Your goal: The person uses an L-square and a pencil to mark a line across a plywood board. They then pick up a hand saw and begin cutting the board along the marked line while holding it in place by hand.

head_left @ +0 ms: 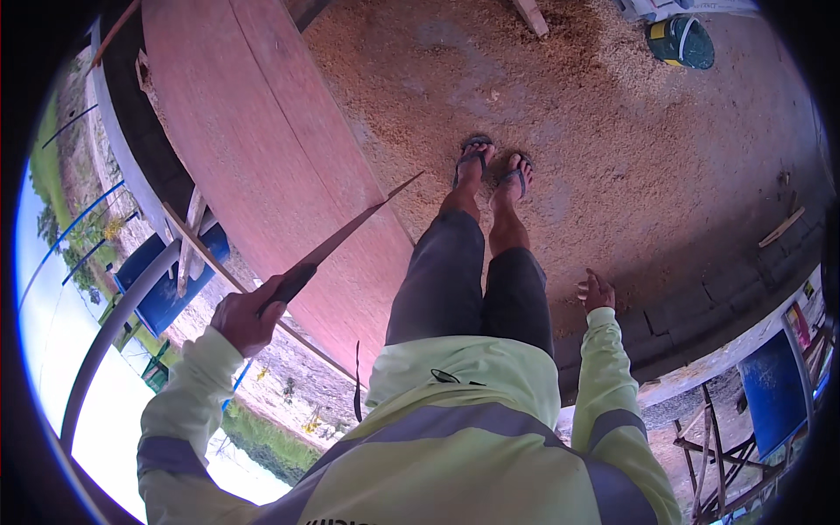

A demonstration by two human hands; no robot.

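We look down on a wide brown floor (612, 175), strewn with what looks like sawdust or shavings, thickest toward the top of view. A large reddish board (254, 131) runs along our left, a dark seam down its length. Our pale yellow-green shirt (464, 455), banded grey, fills the bottom; beyond it come dark shorts (442, 280) and bare lower legs, standing just beside the board's edge. Low grey blocks (700, 302) line the right side, with a blue sheet (774, 394) past them. A dark green bucket (682, 42) with yellow patches sits on the floor, upper right, well apart from us. The long blade (350, 232) points up and away across the board, its tip showing past the edge; whether it touches the wood, or has teeth, we cannot tell. Our left hand (249, 315) is closed around its dark handle, out over the board's near side. Our right hand (598, 291) hangs near the right leg, fingers loosely bent and partly spread, with nothing visible in it. Dark sandals (477, 140) on our feet.
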